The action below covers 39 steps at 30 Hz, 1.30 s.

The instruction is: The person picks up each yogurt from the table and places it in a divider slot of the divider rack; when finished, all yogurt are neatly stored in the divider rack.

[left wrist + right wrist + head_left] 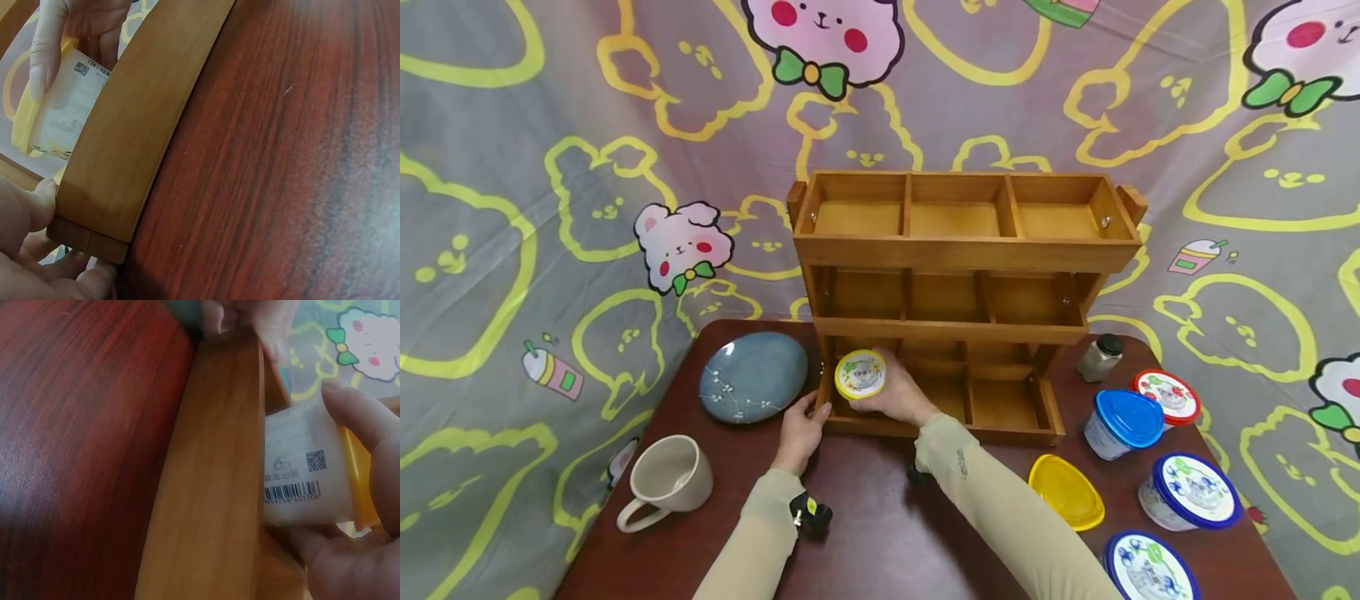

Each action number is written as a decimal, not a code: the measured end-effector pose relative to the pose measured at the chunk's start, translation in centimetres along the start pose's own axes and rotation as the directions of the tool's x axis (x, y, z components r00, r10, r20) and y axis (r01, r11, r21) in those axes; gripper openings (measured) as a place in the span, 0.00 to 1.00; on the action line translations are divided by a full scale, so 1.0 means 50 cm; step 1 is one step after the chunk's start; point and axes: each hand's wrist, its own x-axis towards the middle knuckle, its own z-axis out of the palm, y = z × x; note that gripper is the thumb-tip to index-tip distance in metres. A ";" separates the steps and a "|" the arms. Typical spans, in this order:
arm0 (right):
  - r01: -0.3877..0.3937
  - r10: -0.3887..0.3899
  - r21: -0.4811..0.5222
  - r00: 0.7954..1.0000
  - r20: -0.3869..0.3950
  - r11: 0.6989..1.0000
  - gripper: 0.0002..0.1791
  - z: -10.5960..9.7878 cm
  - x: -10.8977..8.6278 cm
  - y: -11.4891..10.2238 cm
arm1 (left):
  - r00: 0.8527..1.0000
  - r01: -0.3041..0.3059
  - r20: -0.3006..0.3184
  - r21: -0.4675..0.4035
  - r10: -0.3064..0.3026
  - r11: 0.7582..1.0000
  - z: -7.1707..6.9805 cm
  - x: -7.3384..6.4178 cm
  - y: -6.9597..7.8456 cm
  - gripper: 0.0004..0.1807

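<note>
My right hand (901,393) grips a small white plastic tub with a yellow lid (861,374). It holds the tub at the bottom tier's left compartment of a wooden three-tier shelf (962,252). In the right wrist view the tub's side (294,469), printed with a barcode, is partly hidden behind the shelf's front board (203,469). The thumb and fingers lie on opposite sides of the tub near its lid. My left hand (799,435) grips the shelf's lower left front corner; in the left wrist view its thumb and fingers pinch the board's end (90,240).
A blue-grey plate (756,375) and a beige mug (672,475) stand left of the shelf. On the right are a dark-capped jar (1101,358), a red-lidded tub (1167,397), several blue-lidded tubs (1127,419) and a yellow triangular dish or lid (1066,492). Patterned cloth hangs behind.
</note>
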 end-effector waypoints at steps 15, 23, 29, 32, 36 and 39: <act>-0.018 0.016 -0.059 0.999 -0.029 0.998 0.61 0.021 0.006 0.013 | 0.999 0.030 0.023 -0.005 -0.030 1.000 -0.002 -0.001 0.005 0.27; -0.033 0.030 -0.101 0.999 -0.026 0.994 0.62 0.027 0.007 0.018 | 0.999 0.035 0.020 -0.008 -0.034 0.999 -0.002 -0.002 0.003 0.27; -0.058 0.054 -0.119 0.998 -0.036 0.991 0.63 0.028 0.008 0.017 | 0.999 0.033 0.020 -0.011 -0.033 0.999 0.000 -0.003 0.005 0.27; -0.069 0.065 -0.121 0.997 -0.038 0.990 0.64 0.028 0.007 0.013 | 0.999 0.037 0.023 -0.012 -0.037 0.999 0.000 -0.003 0.005 0.27; -0.085 0.081 -0.118 0.996 -0.045 0.989 0.64 0.030 0.005 0.010 | 0.999 0.036 0.023 -0.008 -0.036 0.999 0.001 -0.003 0.004 0.27; -0.109 0.105 -0.112 0.994 -0.040 0.988 0.66 0.032 0.005 0.010 | 0.999 0.046 0.023 -0.006 -0.046 0.999 0.001 -0.004 0.002 0.28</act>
